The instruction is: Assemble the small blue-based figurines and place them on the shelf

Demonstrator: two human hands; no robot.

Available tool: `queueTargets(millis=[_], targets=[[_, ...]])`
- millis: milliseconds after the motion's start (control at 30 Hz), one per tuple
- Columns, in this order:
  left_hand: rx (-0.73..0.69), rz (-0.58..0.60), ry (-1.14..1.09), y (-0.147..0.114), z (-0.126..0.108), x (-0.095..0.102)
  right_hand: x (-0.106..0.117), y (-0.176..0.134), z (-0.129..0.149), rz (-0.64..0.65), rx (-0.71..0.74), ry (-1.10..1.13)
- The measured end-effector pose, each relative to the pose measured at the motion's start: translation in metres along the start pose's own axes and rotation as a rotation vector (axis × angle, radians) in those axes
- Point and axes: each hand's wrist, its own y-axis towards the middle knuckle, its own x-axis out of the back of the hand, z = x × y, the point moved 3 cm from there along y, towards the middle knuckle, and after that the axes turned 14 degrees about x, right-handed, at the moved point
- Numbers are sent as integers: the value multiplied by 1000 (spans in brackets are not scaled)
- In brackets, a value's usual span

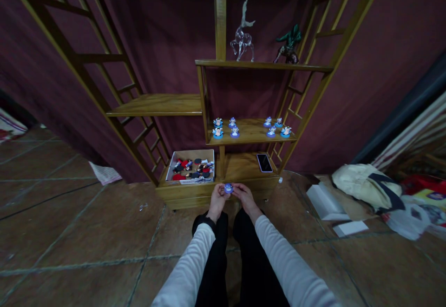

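Observation:
A small purple figurine (228, 188) is held between my two hands, just in front of the wooden cabinet's base. My left hand (217, 198) pinches it from the left, and a dark band circles that wrist. From the other side my right hand (245, 197) grips it with the fingertips. Several similar figurines on round blue or purple bases stand in two groups on the middle shelf (251, 136); a purple one (234, 132) is in the left group and a blue-based one (285, 132) at the right end. Details of the held figurine are too small to make out.
An open box (170, 172) of red, black and white figures sits on the cabinet's lower left, with a phone (264, 163) at right. Above stand a clear deer statue (243, 37) and a dark green statue (290, 44). A bag (365, 187) and grey box (325, 202) lie on the floor.

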Motion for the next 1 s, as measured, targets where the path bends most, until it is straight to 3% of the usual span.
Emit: queueTargets(millis=[200, 567, 1000], targets=[[-146, -64, 48, -3, -3, -7, 0, -1, -1, 32, 10, 73], [-160, -72, 75, -9, -9, -10, -3, -2, 6, 52, -8, 96], [63, -49, 99, 1, 1, 2, 6, 4, -11, -34, -63, -6]])
